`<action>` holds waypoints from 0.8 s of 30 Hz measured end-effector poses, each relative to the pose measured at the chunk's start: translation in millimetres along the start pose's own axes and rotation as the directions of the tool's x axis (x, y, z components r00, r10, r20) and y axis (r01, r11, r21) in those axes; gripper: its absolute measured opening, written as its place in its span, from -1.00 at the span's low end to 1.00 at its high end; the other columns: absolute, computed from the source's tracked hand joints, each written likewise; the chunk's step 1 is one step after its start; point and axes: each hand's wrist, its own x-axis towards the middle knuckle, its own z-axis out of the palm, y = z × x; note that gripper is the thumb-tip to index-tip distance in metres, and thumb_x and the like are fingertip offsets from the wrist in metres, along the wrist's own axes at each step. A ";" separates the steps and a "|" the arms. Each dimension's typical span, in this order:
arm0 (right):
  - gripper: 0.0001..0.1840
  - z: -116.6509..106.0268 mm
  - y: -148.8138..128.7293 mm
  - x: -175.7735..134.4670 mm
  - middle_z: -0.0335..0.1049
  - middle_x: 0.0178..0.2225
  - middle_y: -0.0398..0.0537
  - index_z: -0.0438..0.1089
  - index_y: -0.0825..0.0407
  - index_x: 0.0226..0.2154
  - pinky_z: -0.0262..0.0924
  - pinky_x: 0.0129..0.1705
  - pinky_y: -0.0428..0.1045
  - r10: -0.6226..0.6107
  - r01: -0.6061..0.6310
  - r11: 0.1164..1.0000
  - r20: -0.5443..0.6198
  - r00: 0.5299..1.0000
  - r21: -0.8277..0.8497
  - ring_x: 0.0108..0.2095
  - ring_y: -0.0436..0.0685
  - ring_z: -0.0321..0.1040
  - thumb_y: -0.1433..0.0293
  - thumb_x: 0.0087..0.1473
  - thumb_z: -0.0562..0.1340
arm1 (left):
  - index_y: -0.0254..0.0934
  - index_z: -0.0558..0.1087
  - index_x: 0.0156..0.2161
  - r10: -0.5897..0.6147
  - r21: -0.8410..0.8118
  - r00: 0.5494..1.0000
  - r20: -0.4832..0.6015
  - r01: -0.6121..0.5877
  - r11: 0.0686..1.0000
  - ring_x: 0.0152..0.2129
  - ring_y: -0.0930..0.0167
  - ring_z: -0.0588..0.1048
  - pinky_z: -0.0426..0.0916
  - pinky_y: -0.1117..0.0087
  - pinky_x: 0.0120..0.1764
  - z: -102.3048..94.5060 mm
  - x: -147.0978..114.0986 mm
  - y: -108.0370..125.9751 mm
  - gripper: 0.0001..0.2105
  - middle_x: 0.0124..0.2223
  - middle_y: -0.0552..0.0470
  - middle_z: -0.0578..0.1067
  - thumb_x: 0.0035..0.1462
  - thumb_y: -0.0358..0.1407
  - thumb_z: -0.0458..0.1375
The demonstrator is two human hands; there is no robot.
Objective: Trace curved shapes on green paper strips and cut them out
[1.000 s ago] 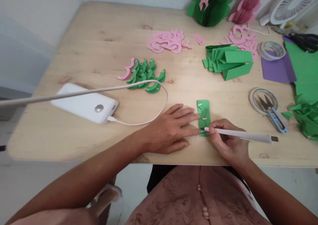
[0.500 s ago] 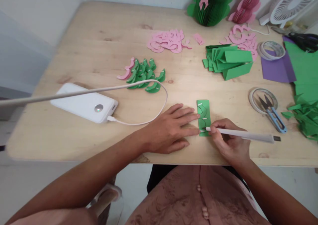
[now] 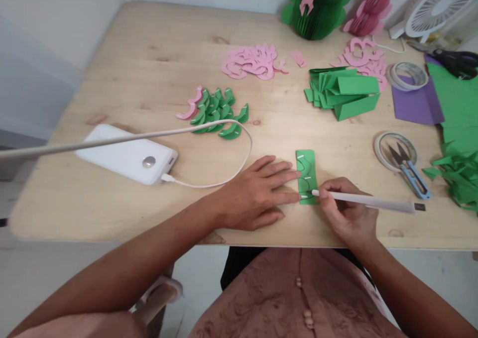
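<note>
A narrow green paper strip [image 3: 306,164] lies near the table's front edge, with dark curved lines and small white marks on it. My left hand [image 3: 259,193] rests flat on the table, fingers spread, its fingertips at the strip's left edge. In my right hand [image 3: 349,213] is a white pen [image 3: 368,199], its tip over the lower part of the strip. To the upper left lies a cluster of cut green paper curves [image 3: 214,110] with white marks, beside a pink paper curve [image 3: 188,106].
A white power bank [image 3: 123,154] with a cable lies left. Pink cutouts [image 3: 250,61] and folded green papers [image 3: 343,91] lie farther back. Blue thread snips [image 3: 413,173] lie over a tape roll [image 3: 381,154] at right. A green honeycomb paper shape [image 3: 321,9] and a fan [image 3: 436,9] stand behind.
The pen and my right hand have shifted slightly to the right, the tip moving a little across the strip. My left hand stays where it was.
</note>
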 end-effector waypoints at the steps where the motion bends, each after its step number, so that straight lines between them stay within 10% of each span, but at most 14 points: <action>1: -0.87 0.0 0.0 0.1 0.36 -0.57 -0.20 0.34 0.00 -0.45 0.06 -0.59 -0.08 0.003 -0.003 1.000 -0.003 1.000 0.001 -0.63 -0.02 0.19 0.41 0.13 0.18 | -0.11 0.42 0.12 -0.001 0.001 1.000 -0.001 0.001 1.000 0.26 0.15 0.16 -0.02 -0.01 0.28 0.0 0.0 0.1 -0.65 0.30 -0.09 0.28 0.24 -0.18 0.10; 24: -0.91 2.3 -0.3 -1.5 0.41 -0.53 -0.20 0.38 0.00 -0.41 0.12 -0.56 -0.09 -0.014 0.013 0.997 0.005 1.000 0.074 -0.60 -0.02 0.25 0.42 0.14 0.22 | -0.11 0.42 0.12 0.007 0.010 1.000 -0.008 -0.007 1.000 0.25 0.15 0.17 -0.01 -0.01 0.27 0.5 0.1 -0.7 -0.64 0.29 -0.09 0.29 0.24 -0.17 0.09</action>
